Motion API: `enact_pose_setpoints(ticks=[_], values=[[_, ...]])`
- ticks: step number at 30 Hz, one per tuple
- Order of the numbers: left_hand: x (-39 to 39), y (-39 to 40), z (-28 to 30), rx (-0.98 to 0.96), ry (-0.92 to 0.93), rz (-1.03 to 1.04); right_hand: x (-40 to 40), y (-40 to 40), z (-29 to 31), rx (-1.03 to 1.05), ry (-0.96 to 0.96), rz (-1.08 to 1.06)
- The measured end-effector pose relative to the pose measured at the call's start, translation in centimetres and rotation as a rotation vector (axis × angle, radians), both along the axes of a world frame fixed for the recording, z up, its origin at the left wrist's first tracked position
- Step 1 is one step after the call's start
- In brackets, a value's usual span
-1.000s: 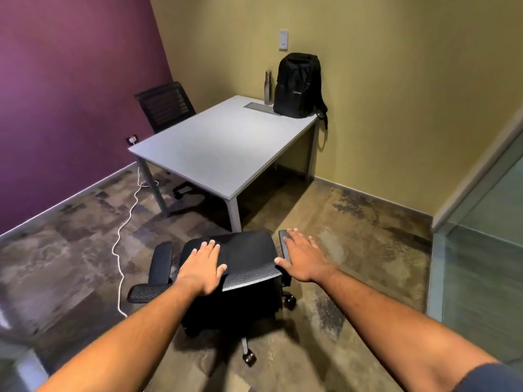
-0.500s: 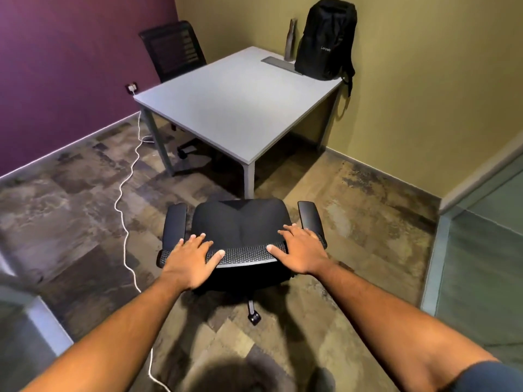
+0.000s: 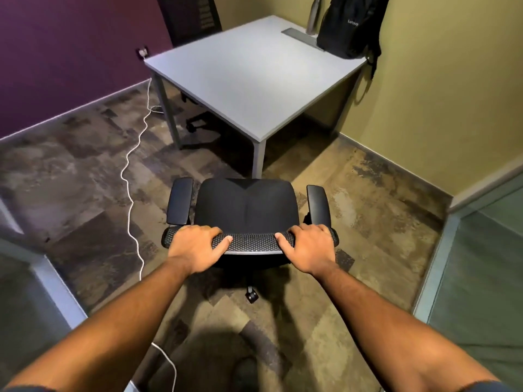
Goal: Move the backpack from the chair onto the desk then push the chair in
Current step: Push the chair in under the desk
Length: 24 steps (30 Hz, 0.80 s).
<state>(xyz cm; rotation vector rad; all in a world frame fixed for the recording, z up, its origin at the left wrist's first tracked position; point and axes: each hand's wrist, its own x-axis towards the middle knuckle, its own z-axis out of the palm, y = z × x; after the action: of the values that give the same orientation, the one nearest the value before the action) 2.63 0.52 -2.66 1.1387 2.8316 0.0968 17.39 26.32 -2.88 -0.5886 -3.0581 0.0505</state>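
A: Gripping the mesh top edge of a black office chair (image 3: pixel 246 207) with both hands. Left hand (image 3: pixel 195 247) clenched over the left part of the backrest rim, thumb along its near face; right hand (image 3: pixel 307 247) clenched the same way over the right part.

B: And the seat?

A: Empty, facing the grey desk (image 3: pixel 254 77), with the near desk leg just beyond its front edge. Not yet under the desk.

B: And the backpack?

A: Standing upright at the far right corner of the desk: a black backpack (image 3: pixel 348 26), against the yellow wall, straps hanging over the edge. Beside it, possibly a metal bottle (image 3: pixel 313 15), cropped at the top. Behind the desk, a second black chair (image 3: pixel 195 18). Across the floor on the left, a white cable (image 3: pixel 133 193).
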Motion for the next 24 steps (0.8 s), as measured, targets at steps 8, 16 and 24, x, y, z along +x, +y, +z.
enact_pose_setpoints(ticks=[8,16,24], values=[[3.7,-0.3,-0.5,0.002,-0.007,-0.004,4.0,-0.4,-0.5,-0.030,0.010,0.027],[10.2,0.1,-0.8,0.034,0.003,-0.020,10.5,0.3,-0.5,-0.059,0.042,0.008],[17.5,-0.7,-0.8,0.033,0.024,-0.039,18.5,-0.6,0.3,-0.087,0.042,-0.010]])
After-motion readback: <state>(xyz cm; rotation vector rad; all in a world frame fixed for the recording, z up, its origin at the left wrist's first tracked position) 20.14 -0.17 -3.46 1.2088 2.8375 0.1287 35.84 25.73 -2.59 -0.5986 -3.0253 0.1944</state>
